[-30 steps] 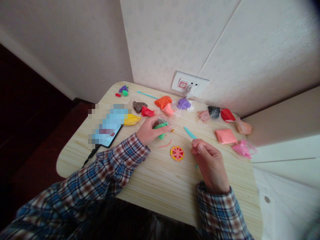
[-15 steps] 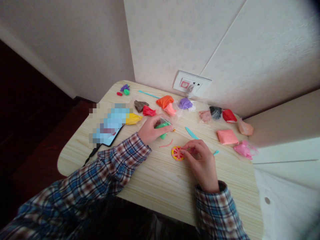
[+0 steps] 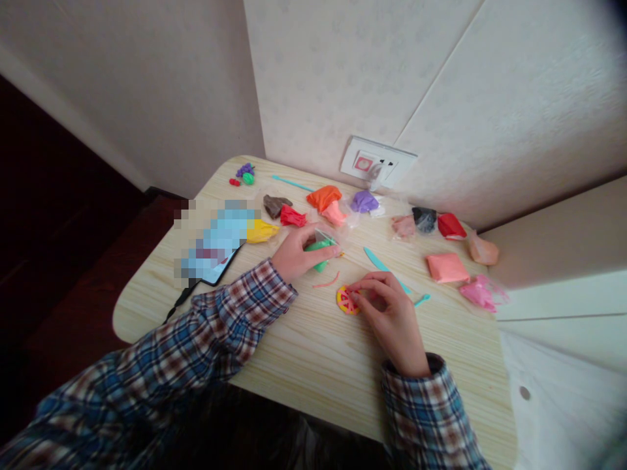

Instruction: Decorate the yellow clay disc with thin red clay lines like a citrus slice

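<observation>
My left hand (image 3: 302, 251) is closed around a clear bag of green modelling clay (image 3: 322, 253), thumb along its near side. Bent at the wrist, my right hand (image 3: 390, 313) has its thumb and forefinger pinched together over a flat round clay piece (image 3: 344, 300) with a yellow rim, red inside and pink strips. Whatever those fingertips hold, if anything, is too small to make out. A thin pink clay strip (image 3: 326, 281) lies between the two hands. Just beyond my right hand lies a turquoise plastic knife (image 3: 379, 262), and the tip of another turquoise tool (image 3: 422, 299) shows beside my knuckles.
Bagged clay in several colours lines the back and right, including orange (image 3: 324, 197), purple (image 3: 364, 202) and salmon (image 3: 447, 267). A phone with a blurred screen (image 3: 220, 241) lies left. Small clay grapes (image 3: 245, 170) sit at the far corner. A wall socket (image 3: 378, 163) is behind the table.
My right hand has shifted slightly left, its fingertips further over the round clay piece. More of the turquoise knife shows now. My left hand stays on the green clay bag.
</observation>
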`<state>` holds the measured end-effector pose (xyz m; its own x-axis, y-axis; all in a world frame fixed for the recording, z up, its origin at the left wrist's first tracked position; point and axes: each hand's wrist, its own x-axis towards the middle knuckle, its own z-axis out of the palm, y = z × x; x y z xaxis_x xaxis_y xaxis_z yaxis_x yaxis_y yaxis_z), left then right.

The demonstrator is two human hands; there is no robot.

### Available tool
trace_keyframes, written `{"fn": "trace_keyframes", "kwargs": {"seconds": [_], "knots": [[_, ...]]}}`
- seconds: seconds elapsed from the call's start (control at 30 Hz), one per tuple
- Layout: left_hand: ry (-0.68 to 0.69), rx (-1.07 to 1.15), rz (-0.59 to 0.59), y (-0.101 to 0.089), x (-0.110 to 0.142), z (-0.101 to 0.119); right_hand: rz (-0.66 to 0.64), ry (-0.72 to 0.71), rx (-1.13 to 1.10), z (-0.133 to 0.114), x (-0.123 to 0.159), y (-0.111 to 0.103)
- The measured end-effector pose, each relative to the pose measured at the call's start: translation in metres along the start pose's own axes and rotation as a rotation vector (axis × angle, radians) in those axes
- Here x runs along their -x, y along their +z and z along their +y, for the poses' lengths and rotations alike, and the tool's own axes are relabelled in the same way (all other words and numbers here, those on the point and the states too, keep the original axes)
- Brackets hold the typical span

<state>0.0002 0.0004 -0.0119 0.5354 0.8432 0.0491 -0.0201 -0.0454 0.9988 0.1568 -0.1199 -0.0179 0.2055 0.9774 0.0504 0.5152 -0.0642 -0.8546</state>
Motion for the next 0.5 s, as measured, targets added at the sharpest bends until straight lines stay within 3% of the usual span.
{"fn": "trace_keyframes", "kwargs": {"seconds": [0.5], "knots": [[0.0, -0.011, 0.003, -0.0005, 0.0, 0.004, 0.006, 0.013, -0.007, 0.0017, 0.0006, -0.0017]]}}
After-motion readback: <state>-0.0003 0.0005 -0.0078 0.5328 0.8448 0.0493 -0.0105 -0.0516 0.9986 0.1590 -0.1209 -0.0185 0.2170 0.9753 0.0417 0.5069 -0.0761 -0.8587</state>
